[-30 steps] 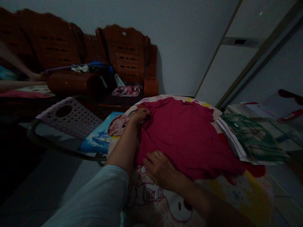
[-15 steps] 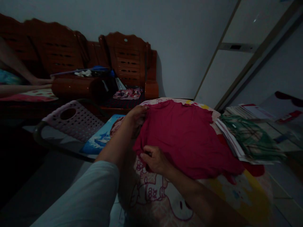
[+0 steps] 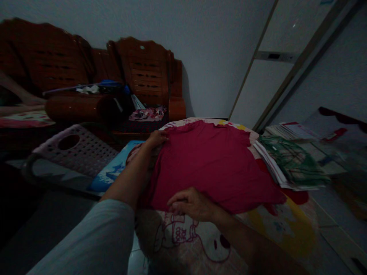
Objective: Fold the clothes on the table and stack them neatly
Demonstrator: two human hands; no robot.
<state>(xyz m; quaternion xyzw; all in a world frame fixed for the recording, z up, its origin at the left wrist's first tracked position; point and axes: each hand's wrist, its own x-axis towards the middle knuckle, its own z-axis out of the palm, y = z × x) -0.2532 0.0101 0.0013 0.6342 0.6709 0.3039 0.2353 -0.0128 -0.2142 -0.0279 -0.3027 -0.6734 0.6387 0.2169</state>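
Grip closure I cannot tell: my left hand (image 3: pixel 156 138) lies at the far left corner, my loosely curled right hand (image 3: pixel 190 205) at the near edge, of the crimson fabric shirt (image 3: pixel 200 164) spread over the rounded, pink-covered table (image 3: pixel 168 242), presumably to keep it flat.

Shirt (image 3: pixel 203 164) on table (image 3: pixel 301 225); clothes stack (image 3: pixel 289 160) right, chair (image 3: pixel 83 151) left.
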